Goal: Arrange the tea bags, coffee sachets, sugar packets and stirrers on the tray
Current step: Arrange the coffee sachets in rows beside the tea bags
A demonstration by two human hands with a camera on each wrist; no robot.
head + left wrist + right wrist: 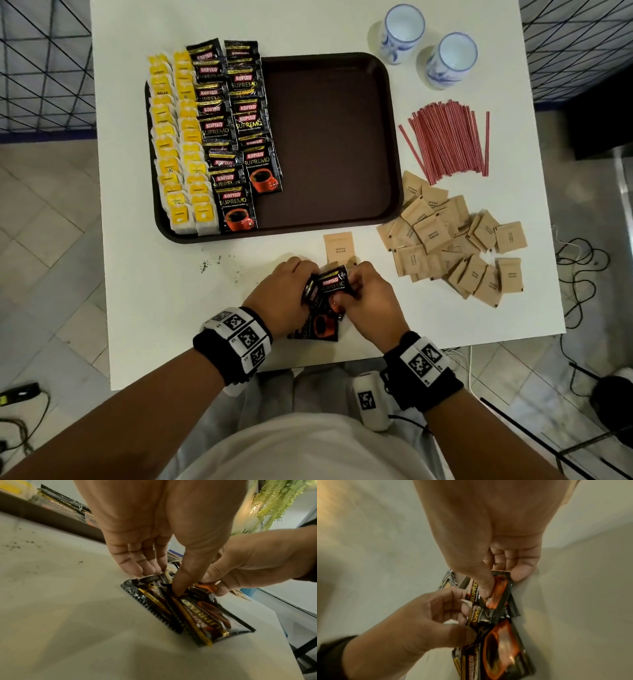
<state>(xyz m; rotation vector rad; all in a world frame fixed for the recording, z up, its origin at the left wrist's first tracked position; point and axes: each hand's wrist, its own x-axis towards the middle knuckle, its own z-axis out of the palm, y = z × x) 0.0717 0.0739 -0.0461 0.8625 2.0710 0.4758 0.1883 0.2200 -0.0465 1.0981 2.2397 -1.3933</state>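
Observation:
Both hands meet at the table's near edge over a small stack of black coffee sachets (pixel 329 291). My left hand (pixel 284 291) pinches the stack from the left, thumb pressing down on it (pixel 178 588). My right hand (pixel 366 298) pinches one sachet (pixel 498 595) between thumb and fingers. More sachets (pixel 317 327) lie under the hands. On the brown tray (pixel 329 144), yellow tea bags (pixel 178 144) fill two columns at the left and coffee sachets (pixel 236 137) two columns beside them. Brown sugar packets (pixel 452 243) and red stirrers (pixel 448 137) lie on the table right of the tray.
One sugar packet (pixel 338 247) lies alone just beyond my hands. Two blue-and-white cups (pixel 428 44) stand at the far right. Dark crumbs (pixel 212 262) dot the white table (pixel 154 308) left of my hands. The tray's right half is bare.

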